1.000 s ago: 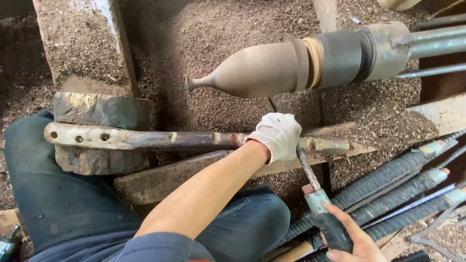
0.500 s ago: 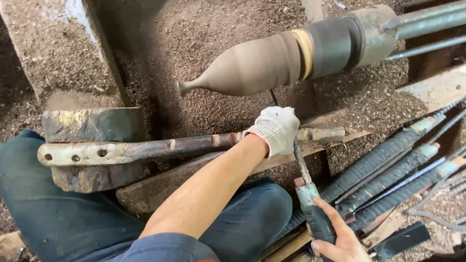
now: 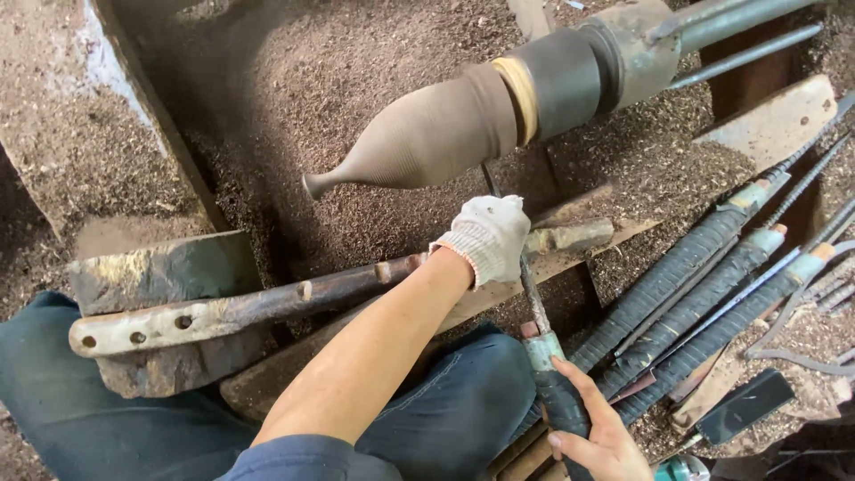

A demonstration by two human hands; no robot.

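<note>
A brown wooden piece, tapered to a narrow tip at the left, is held in a grey lathe chuck. My left hand, in a white knitted glove, rests on the long metal tool rest bar and over the shaft of a turning chisel. The chisel's blade runs up under the glove toward the wooden piece. My bare right hand grips the chisel's dark wrapped handle at the bottom of the view.
Wood shavings cover the bed behind the lathe. Several long chisels with wrapped handles lie at the right. A wooden block supports the bar at the left. My legs in dark trousers fill the bottom.
The view has shifted, so everything sits a little to the right and higher. My hands keep the same grip on the chisel and bar.
</note>
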